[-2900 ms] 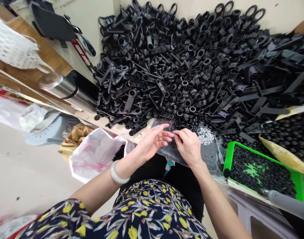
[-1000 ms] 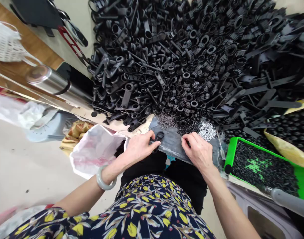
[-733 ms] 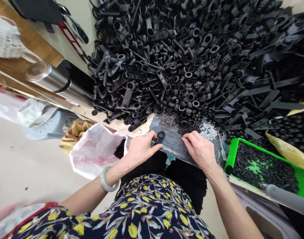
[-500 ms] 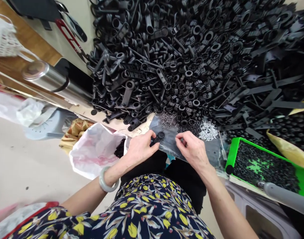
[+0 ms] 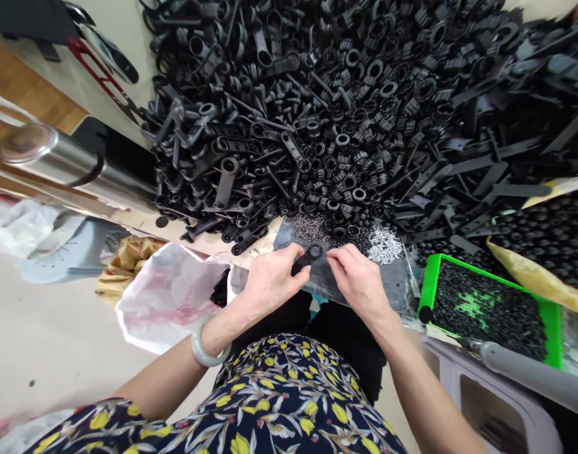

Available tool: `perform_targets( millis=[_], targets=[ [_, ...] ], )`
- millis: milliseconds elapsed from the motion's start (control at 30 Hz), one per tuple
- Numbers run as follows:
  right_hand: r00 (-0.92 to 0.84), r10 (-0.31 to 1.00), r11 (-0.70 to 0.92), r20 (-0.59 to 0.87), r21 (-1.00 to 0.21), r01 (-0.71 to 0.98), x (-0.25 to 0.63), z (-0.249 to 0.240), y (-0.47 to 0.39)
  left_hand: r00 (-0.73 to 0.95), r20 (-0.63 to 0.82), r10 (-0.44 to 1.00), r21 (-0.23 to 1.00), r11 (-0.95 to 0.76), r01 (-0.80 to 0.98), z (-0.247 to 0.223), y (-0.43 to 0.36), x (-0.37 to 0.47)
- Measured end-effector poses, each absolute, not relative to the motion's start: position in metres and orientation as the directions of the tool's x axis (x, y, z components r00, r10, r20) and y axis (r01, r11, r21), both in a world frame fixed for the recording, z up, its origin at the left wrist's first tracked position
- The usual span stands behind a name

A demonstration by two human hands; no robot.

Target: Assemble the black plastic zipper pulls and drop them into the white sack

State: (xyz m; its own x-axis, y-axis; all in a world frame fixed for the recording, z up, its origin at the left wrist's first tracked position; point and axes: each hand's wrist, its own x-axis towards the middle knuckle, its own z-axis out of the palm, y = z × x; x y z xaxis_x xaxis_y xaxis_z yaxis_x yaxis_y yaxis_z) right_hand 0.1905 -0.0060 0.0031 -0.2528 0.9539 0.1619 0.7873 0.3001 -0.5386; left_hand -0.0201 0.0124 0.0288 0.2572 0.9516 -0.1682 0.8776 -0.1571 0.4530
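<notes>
Between the thumb and fingers of my left hand (image 5: 278,275) is a black plastic part (image 5: 312,253) with a round toothed end pointing right. Close to that round end, my right hand (image 5: 357,274) has its thumb and forefinger pinched together; anything between them is too small to make out. Both hands are over a grey mat (image 5: 324,277) at the near edge of the worktop. Just beyond them lie small dark metal pieces (image 5: 307,228) and a pile of silvery pins (image 5: 386,244).
A large heap of black parts (image 5: 270,113) covers the table. A green tray (image 5: 430,277) of small black pieces stands at right, near a grey cylindrical handle (image 5: 529,372). A steel flask (image 5: 52,154) and a white bag (image 5: 151,302) are at left.
My right hand has closed in on the round end of the black part. The whole view has shifted, so the heap and flask appear further left.
</notes>
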Motion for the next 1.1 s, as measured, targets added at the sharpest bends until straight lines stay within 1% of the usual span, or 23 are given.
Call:
perform_targets(
  millis=[67,100,167,200,233,267,300,333,367,433,500,567,633,733,833,933,1000,1033,1100],
  targets=[
    [-0.104,0.987,0.160,0.121,-0.713,0.683,0.207,0.006,-0.023,0.311,-0.139,0.940,0.471,-0.213,0.856,0.024,0.013,-0.010],
    [-0.032,0.995,0.091,0.091,-0.781,0.618,0.213,0.007,-0.032,0.327,-0.118,0.938,0.487,-0.232,0.842,0.022,0.012,-0.006],
    [0.082,0.996,-0.003,0.042,-0.875,0.483,0.221,0.007,-0.049,0.320,-0.060,0.946,0.552,-0.235,0.800,0.024,0.009,0.000],
    [0.118,0.992,-0.019,0.035,-0.905,0.426,0.221,0.007,-0.056,0.301,-0.042,0.953,0.608,-0.215,0.765,0.027,0.006,0.002],
    [0.138,0.990,-0.016,0.040,-0.924,0.382,0.220,0.008,-0.061,0.285,-0.054,0.957,0.681,-0.174,0.711,0.031,0.003,0.004],
    [0.142,0.988,0.002,0.056,-0.936,0.353,0.218,0.010,-0.064,0.286,-0.106,0.952,0.765,-0.106,0.635,0.035,0.000,0.004],
    [0.130,0.988,0.032,0.080,-0.941,0.338,0.215,0.012,-0.066,0.311,-0.190,0.931,0.842,-0.009,0.540,0.040,-0.004,0.004],
    [0.105,0.989,0.064,0.104,-0.940,0.336,0.212,0.014,-0.066,0.355,-0.285,0.890,0.892,0.111,0.438,0.043,-0.007,0.005],
    [0.069,0.990,0.095,0.126,-0.934,0.343,0.209,0.016,-0.065,0.406,-0.370,0.836,0.909,0.236,0.342,0.046,-0.010,0.005],
    [-0.011,0.988,0.149,0.156,-0.916,0.372,0.204,0.019,-0.063,0.466,-0.470,0.750,0.881,0.431,0.195,0.047,-0.014,0.005],
    [-0.070,0.982,0.191,0.177,-0.898,0.396,0.202,0.019,-0.060,0.461,-0.502,0.731,0.849,0.518,0.103,0.043,-0.016,0.006],
    [-0.102,0.975,0.220,0.195,-0.890,0.400,0.202,0.017,-0.059,0.436,-0.505,0.744,0.841,0.538,0.057,0.039,-0.019,0.007],
    [-0.114,0.973,0.231,0.202,-0.889,0.395,0.202,0.015,-0.059,0.419,-0.499,0.758,0.847,0.530,0.050,0.035,-0.020,0.007],
    [-0.108,0.975,0.219,0.193,-0.896,0.386,0.202,0.015,-0.061,0.430,-0.506,0.748,0.832,0.555,0.015,0.034,-0.022,0.006],
    [-0.016,0.990,0.135,0.138,-0.932,0.336,0.198,0.016,-0.063,0.460,-0.526,0.715,0.774,0.627,-0.088,0.033,-0.024,0.006],
    [0.174,0.984,0.015,0.043,-0.987,0.162,0.191,0.013,-0.066,0.441,-0.542,0.715,0.738,0.656,-0.158,0.032,-0.025,0.008],
    [0.254,0.967,-0.019,0.001,-0.997,0.075,0.186,0.010,-0.068,0.412,-0.545,0.730,0.735,0.652,-0.184,0.031,-0.026,0.010],
    [0.268,0.964,-0.022,0.000,-0.997,0.078,0.185,0.009,-0.069,0.401,-0.542,0.739,0.738,0.646,-0.195,0.031,-0.027,0.011],
    [0.263,0.963,0.010,0.058,-0.983,0.181,0.184,0.008,-0.070,0.391,-0.531,0.752,0.746,0.633,-0.206,0.031,-0.027,0.012]
  ],
)
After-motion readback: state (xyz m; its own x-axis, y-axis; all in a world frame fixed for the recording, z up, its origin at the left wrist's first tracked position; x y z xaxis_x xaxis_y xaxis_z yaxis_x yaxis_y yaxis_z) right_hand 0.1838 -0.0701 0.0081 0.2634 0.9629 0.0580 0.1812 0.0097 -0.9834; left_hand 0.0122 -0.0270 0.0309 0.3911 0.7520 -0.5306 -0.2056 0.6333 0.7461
